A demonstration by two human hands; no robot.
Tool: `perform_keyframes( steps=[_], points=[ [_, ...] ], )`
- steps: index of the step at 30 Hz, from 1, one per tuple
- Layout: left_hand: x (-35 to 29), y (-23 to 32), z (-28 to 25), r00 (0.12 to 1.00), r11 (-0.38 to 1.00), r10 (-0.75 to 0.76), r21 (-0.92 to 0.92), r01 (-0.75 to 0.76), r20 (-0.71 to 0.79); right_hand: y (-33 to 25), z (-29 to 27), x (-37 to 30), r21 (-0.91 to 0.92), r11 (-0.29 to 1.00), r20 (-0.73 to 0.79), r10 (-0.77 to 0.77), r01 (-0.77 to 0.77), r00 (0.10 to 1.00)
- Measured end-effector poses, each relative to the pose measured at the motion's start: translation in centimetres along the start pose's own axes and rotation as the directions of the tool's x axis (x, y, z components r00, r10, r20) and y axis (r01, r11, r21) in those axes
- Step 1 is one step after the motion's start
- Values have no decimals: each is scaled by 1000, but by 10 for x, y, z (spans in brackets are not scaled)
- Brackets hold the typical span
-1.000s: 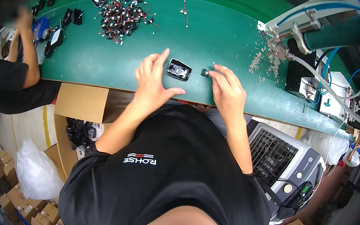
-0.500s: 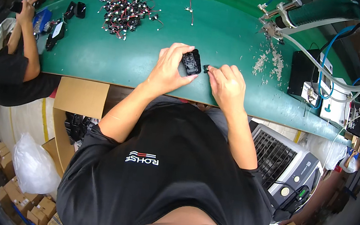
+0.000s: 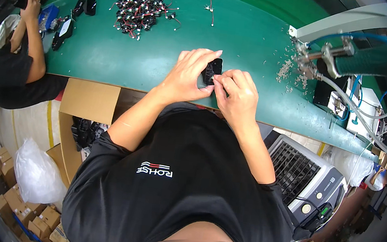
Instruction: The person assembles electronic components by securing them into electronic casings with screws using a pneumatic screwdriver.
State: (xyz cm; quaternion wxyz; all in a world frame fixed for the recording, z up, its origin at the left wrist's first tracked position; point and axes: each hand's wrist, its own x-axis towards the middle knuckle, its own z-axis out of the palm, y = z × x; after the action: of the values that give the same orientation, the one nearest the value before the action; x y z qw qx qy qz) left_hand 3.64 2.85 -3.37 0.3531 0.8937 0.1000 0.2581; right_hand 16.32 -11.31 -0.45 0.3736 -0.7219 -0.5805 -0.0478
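The left hand (image 3: 184, 77) grasps the black housing (image 3: 215, 66) between its fingers, while the right hand (image 3: 238, 96) pinches at its open side, any grip hidden, seemingly a fitting step calling for steadiness and fine pressure.

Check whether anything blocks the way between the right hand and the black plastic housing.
Nothing visible does. Of the two hands, the right hand is at the black plastic housing's right edge, the left hand at its left; the wire pile lies apart.
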Motion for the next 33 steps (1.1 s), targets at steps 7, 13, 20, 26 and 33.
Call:
perform_keyframes(
  steps=[7,13,20,26,33],
  points=[
    [2,2,0,999,996,16,84,-19,37,-6,-9,5,-125,992,129,-7,23,992],
    [5,5,0,998,993,48,101,-53,48,-10,-7,15,-307,933,262,-108,188,959],
    [2,0,1,999,999,12,49,-13,30,-6,-8,20,-37,998,286,65,-57,956],
    [-1,-1,1,1000,1000,16,-3,-16,-15,-3,-13,14,110,981,340,113,-159,934],
    [-1,-4,1,998,997,-28,-76,24,-54,8,-95,84,-251,965,-515,-196,72,835]
  ],
)
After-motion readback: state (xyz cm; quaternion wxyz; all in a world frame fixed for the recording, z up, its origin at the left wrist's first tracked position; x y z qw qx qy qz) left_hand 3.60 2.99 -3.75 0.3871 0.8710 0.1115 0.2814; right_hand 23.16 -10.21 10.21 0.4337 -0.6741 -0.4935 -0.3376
